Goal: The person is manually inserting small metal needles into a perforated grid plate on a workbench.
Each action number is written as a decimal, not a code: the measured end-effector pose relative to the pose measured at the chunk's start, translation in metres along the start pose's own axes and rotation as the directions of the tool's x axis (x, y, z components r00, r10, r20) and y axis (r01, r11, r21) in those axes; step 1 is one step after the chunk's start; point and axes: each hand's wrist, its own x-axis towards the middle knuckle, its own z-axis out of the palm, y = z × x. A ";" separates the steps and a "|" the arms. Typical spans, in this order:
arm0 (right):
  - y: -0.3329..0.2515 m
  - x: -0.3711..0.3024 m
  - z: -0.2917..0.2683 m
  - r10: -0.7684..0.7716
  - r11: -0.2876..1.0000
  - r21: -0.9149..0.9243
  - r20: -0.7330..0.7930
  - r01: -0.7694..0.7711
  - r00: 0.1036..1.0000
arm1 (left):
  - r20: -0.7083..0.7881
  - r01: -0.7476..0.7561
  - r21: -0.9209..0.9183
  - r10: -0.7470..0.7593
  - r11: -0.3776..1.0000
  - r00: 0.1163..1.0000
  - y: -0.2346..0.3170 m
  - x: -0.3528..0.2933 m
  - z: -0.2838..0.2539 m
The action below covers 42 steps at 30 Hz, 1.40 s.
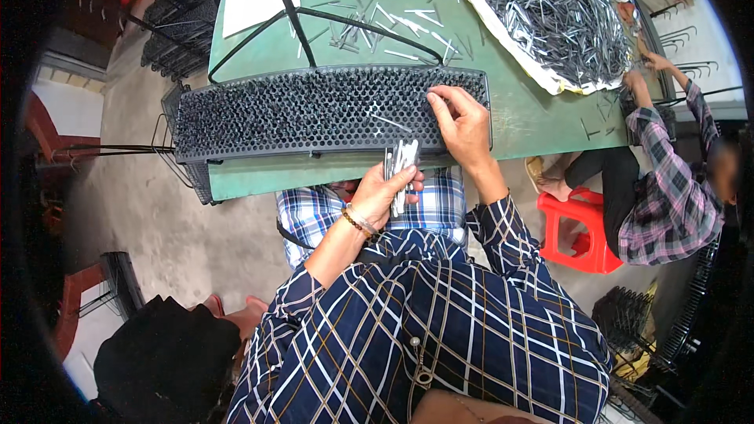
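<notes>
A long black rack [404, 88] with rows of round holes lies across the near side of the table. Dark pieces stand packed in its left and middle holes; those toward its right end look barer. My left hand [374, 196], just in front of the rack, is closed around a bundle of thin metal strips [403, 166], silvery and grey. Over the rack's right end, my right hand [466, 127] has thumb and forefinger pinched close to the holes. Whatever those fingertips hold, if anything, is hidden. One loose strip [390, 122] lies slanted on top of the rack.
A green table [534, 129] carries scattered strips, a white paper [250, 9] and a white sack [503, 39] heaped with strips. Black rods [291, 12] rise behind the rack. To the right, another person [667, 204] works by a red stool [577, 232]. More racks [184, 23] stand left.
</notes>
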 end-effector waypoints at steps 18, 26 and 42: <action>-0.008 -0.004 0.001 -0.192 0.947 -0.242 0.104 0.212 0.976 | -0.003 -0.009 -0.007 0.009 1.000 1.000 0.006 -0.009 -0.007; -0.017 -0.031 0.006 -0.238 0.922 -0.215 0.338 0.321 0.911 | -0.017 -0.022 0.009 0.022 1.000 1.000 0.001 -0.024 -0.034; -0.038 -0.047 0.001 0.035 0.984 -0.180 0.261 0.013 0.965 | -0.090 -0.054 -0.093 0.045 0.994 0.995 0.000 -0.022 -0.022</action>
